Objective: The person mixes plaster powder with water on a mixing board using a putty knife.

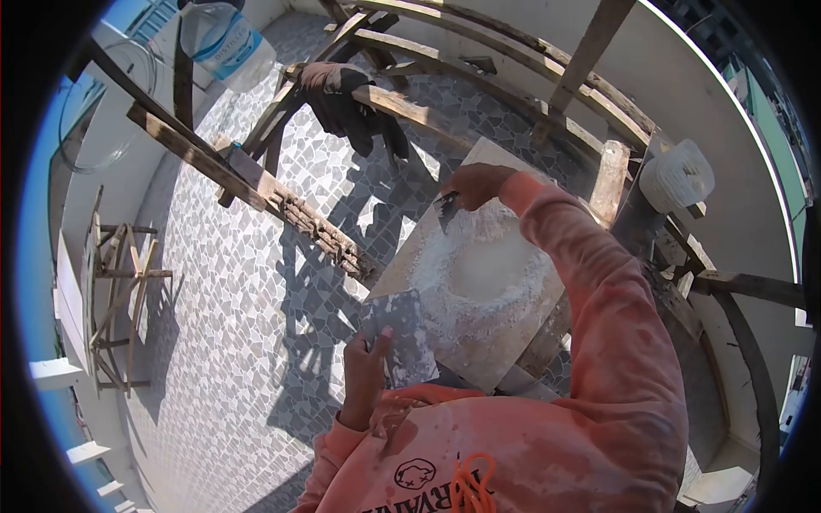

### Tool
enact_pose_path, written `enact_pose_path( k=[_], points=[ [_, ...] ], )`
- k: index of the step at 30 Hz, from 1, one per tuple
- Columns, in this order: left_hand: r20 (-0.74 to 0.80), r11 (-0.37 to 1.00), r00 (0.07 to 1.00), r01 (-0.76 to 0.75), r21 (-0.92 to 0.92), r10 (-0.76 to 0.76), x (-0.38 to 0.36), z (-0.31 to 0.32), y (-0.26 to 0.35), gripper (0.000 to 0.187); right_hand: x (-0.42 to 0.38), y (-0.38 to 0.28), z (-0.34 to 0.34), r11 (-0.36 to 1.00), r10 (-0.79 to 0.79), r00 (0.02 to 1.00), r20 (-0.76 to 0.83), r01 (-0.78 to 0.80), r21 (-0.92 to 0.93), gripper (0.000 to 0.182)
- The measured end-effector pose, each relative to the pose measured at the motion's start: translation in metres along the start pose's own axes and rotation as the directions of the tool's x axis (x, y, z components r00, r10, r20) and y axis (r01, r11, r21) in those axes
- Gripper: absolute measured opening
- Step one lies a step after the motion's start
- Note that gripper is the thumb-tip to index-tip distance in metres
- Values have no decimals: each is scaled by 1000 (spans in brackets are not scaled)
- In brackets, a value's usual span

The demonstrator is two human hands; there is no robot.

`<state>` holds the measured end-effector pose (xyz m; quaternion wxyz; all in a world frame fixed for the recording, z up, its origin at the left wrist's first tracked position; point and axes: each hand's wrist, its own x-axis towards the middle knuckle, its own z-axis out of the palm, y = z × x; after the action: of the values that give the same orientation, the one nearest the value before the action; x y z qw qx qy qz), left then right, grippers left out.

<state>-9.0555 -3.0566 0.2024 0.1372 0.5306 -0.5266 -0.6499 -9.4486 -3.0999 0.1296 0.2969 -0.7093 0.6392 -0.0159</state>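
Note:
A tan board [402,269] bears a ring of white powder [436,286] with a smooth pale pool [496,267] at its middle. My left hand [366,369] grips a flat grey, powder-smeared plate [402,338] at the board's lower left edge, thumb on top. Over the board's upper part, my right hand [479,185] is closed on a small dark scraper [445,211], its blade pointing down beside the powder's upper left rim.
Dark gloves [346,103] hang on a wooden beam [410,111]. A clear plastic jug [224,44] is at the upper left. Stacked plastic tubs [677,175] stand at the right. A wooden trestle [128,274] stands on the patterned tile floor [222,299] at the left.

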Motion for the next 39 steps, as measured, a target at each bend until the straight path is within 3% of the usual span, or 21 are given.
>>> enact_pose_path(
  k=[3, 6, 12, 18, 21, 25, 31, 35, 39],
  points=[
    [0, 1000, 1000, 8, 3, -8, 0, -1, -2, 26, -1, -9, 8, 998, -28, 998, -62, 31, 49, 37],
    [-12, 1000, 1000, 8, 11, -8, 0, 0, -1, 26, -4, -24, 5, 1000, -31, 999, 19, 31, 0, 41],
    [-9, 999, 1000, -2, 33, 2, 1, -1, -2, 27, -20, -52, 1, 996, -80, 997, 1, 80, -36, 37],
    [-18, 999, 1000, -12, 49, 13, 2, 0, -1, 26, -31, -60, 10, 988, -154, 985, -81, 151, -41, 34],
    [-8, 998, 1000, -19, 62, 20, 2, 1, 2, 26, -39, -65, 1, 991, -129, 990, -49, 126, -44, 34],
    [6, 996, 1000, -5, 90, 4, 2, 0, 3, 26, -57, -60, -26, 999, -24, 990, -142, 28, 29, 35],
    [-2, 996, 1000, -20, 92, 20, 0, 3, 8, 26, -59, 18, -30, 987, 155, 922, -356, -128, 97, 37],
    [10, 999, 1000, 3, 54, -4, 3, 1, 0, 25, -40, 68, -20, 978, 208, 924, -320, -205, 45, 44],
    [1, 999, 999, -37, -5, 37, 2, 4, 0, 22, -20, 78, -17, 967, 246, 920, -306, -254, 14, 46]
  ],
)
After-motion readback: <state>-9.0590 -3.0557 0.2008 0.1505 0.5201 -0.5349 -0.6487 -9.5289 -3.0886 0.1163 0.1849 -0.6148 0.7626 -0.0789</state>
